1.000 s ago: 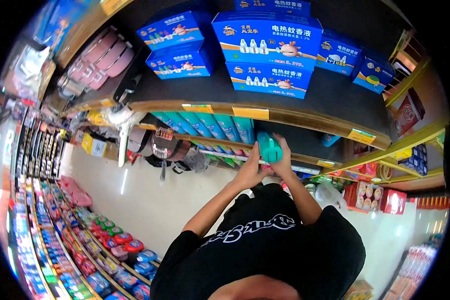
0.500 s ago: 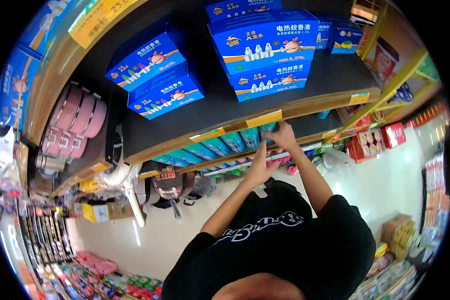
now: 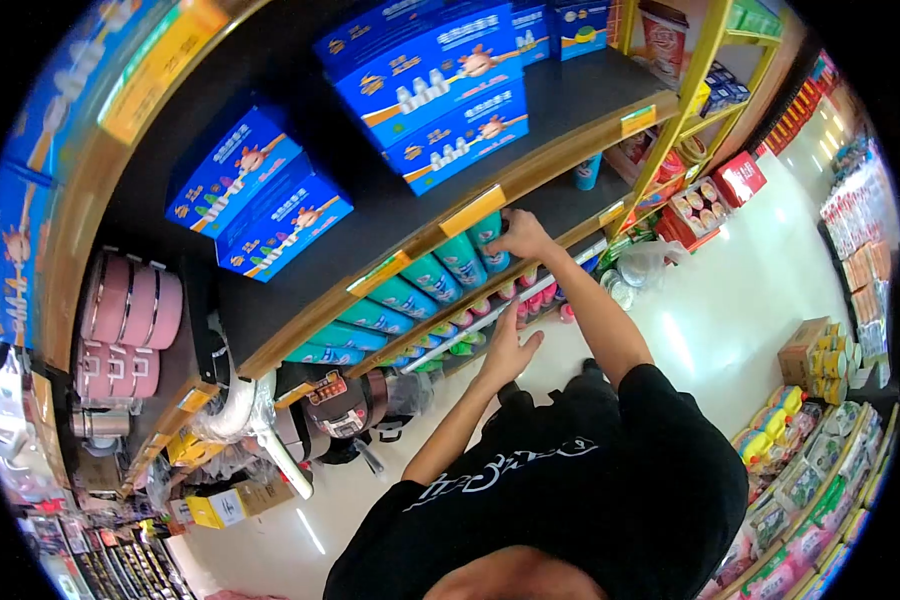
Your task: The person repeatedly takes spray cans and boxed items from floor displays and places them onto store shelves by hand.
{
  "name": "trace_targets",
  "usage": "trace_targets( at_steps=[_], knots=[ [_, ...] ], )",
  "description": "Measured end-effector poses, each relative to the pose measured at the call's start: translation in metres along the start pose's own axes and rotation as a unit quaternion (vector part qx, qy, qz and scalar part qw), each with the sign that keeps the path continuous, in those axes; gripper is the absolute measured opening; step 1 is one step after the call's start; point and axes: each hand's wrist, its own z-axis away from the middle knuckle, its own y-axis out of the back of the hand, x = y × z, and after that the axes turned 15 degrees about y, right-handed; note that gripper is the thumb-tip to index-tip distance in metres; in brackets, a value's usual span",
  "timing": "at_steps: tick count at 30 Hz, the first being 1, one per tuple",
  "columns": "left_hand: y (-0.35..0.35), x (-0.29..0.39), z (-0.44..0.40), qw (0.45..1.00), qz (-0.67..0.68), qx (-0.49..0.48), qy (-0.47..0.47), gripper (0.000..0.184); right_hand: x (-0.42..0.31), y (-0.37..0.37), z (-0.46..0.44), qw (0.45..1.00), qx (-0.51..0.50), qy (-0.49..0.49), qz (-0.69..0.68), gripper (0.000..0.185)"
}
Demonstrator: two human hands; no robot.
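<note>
In the head view, my right hand [image 3: 526, 238] reaches under the front lip of the upper shelf. Its fingers are wrapped against the rightmost teal can [image 3: 489, 242] of a row on the shelf below. Other teal cans [image 3: 432, 279] with white lettering lean side by side to its left. My left hand [image 3: 511, 352] is lower, in front of the lower shelf edge. Its fingers are apart and it holds nothing.
Blue boxes [image 3: 453, 95] are stacked on the upper shelf. A lone teal can [image 3: 587, 173] stands farther right, near a yellow rack [image 3: 698, 75]. Pink containers [image 3: 130, 305] sit at left. Below are pink bottles [image 3: 542, 296], a wrapped pan handle [image 3: 282, 462] and floor.
My left hand has moved down, away from the cans and my right hand. My right hand stays at the end can. The view has turned, shifting the shelves left.
</note>
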Motion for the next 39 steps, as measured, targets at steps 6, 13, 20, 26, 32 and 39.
trace_targets(
  at_steps=[6,13,20,26,32,39],
  knots=[
    [-0.043,0.02,-0.03,0.997,0.059,0.046,0.025,0.077,0.028,-0.009,0.023,0.998,-0.003,0.058,-0.016,0.101],
    [-0.173,0.032,-0.086,0.995,0.098,-0.001,-0.025,0.047,0.076,0.084,0.179,0.996,0.0,0.002,-0.093,0.066],
    [-0.331,0.087,-0.103,0.989,0.032,-0.125,0.069,0.05,0.154,0.22,0.323,0.974,0.129,-0.185,-0.031,0.069],
    [-0.437,0.175,-0.144,0.959,-0.01,-0.282,0.034,0.05,0.201,0.321,0.379,0.938,0.282,-0.178,-0.098,0.07],
    [-0.578,0.238,-0.229,0.948,-0.081,-0.302,-0.057,0.054,0.241,0.473,0.433,0.934,0.283,-0.206,-0.075,0.063],
    [-0.758,0.354,-0.292,0.891,-0.056,-0.414,-0.176,0.044,0.324,0.629,0.472,0.921,0.294,-0.25,-0.056,0.061]
  ],
)
